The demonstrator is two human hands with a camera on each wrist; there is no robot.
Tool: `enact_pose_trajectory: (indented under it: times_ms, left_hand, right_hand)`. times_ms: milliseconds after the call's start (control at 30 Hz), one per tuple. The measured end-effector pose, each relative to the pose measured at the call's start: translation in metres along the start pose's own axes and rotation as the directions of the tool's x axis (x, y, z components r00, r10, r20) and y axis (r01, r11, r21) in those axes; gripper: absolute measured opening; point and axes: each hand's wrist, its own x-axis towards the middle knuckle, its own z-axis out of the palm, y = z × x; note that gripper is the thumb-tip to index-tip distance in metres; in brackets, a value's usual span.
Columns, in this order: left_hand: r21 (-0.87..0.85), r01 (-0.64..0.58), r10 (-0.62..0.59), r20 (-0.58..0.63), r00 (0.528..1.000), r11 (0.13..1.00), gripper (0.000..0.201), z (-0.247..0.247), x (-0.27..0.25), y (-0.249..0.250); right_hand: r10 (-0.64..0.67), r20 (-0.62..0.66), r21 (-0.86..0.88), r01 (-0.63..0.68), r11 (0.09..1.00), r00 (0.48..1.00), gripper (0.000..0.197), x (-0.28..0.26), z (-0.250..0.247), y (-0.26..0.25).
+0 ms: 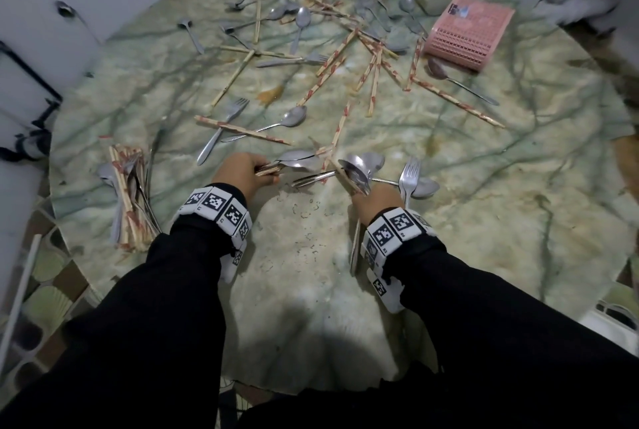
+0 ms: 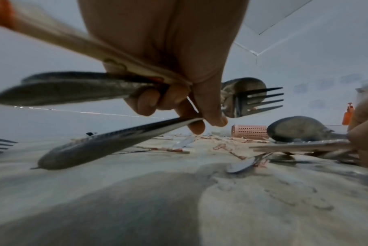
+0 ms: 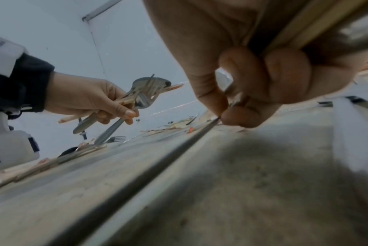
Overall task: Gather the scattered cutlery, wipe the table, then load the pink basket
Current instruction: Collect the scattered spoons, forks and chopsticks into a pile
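While the pink basket (image 1: 469, 31) lies on its side at the far right of the round marble table (image 1: 484, 207), I can't tell whether anything is in it; a spoon (image 1: 460, 81) lies just in front of it. Scattered cutlery (image 1: 311, 48) covers the far half of the table: spoons, forks and red-printed chopsticks crossing one another. A gathered pile (image 1: 129, 193) of chopsticks and spoons sits at the near left edge.

Both arms, in black sleeves with marker-patterned wristbands, reach forward side by side over the table's near middle. The left hand (image 1: 243, 174) is clenched around a bundle of spoons, a fork and chopsticks (image 3: 136, 98), held just above the surface. The right hand (image 1: 375, 198) grips its own bunch of spoons and chopsticks (image 1: 359, 171), while its thumb and forefinger pinch a thin metal handle (image 3: 202, 131) down at the tabletop.
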Motion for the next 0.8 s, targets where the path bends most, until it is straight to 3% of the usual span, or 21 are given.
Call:
enact_pose_trajectory:
  times_ms: [267,367,567,733,800]
  left_hand:
    - [-0.104,-0.100,0.096,-0.039,0.995,0.990,0.005,0.006,0.001,0.031]
    - [-0.126,-0.130,0.129,-0.014,0.991,0.983,0.012,0.011,0.004,0.040]
    - [-0.138,-0.128,0.135,0.045,0.990,0.982,0.025,0.026,0.008,0.057]
    - [-0.110,-0.135,0.141,0.052,0.989,0.985,0.017,0.038,0.011,0.071]
    - [-0.166,-0.134,0.145,0.058,0.988,0.977,0.011,0.044,0.011,0.077]
  right_hand:
    - [-0.019,0.013,0.200,0.016,0.980,1.000,0.027,0.005,-0.015,0.006]
    - [-0.060,-0.007,0.327,0.060,0.943,0.998,0.018,0.006,-0.018,0.011]
    - [-0.051,-0.074,0.482,0.081,0.873,0.996,0.022,0.005,-0.028,0.028]
    - [-0.011,-0.068,0.775,0.059,0.629,0.998,0.028,0.005,-0.045,0.042]
    - [0.001,-0.091,0.803,0.072,0.591,0.996,0.029,0.007,-0.054,0.049]
